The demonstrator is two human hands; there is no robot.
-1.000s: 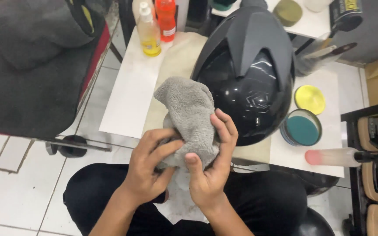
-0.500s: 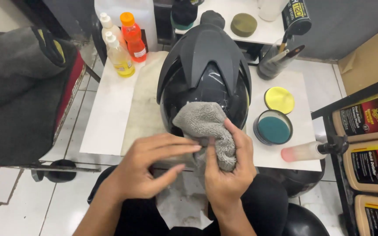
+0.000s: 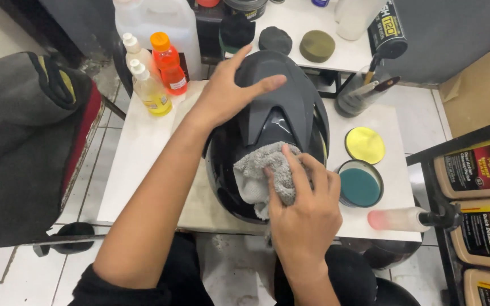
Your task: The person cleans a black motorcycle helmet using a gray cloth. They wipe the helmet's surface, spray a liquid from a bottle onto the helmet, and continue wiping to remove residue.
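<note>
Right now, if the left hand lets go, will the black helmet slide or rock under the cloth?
Probably rocks: the black helmet is rounded and rests on a beige mat. Its glossy shell looks slippery. The grey cloth bunches limply under the right hand.

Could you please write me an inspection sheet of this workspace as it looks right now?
Surface: small white table with a beige cloth under the work.
Job's things: glossy black helmet on the cloth; grey towel pressed on its shiny front.
Clutter: yellow bottle, orange bottle, open tin of teal paste, yellow lid, pink-tipped spray bottle, cup of brushes.
Hands: left hand flat on the helmet's top; right hand holds the towel.
Cables: nothing seen.
Surroundings: chair with grey cover, shelf of tan jugs, white tiled floor.
</note>
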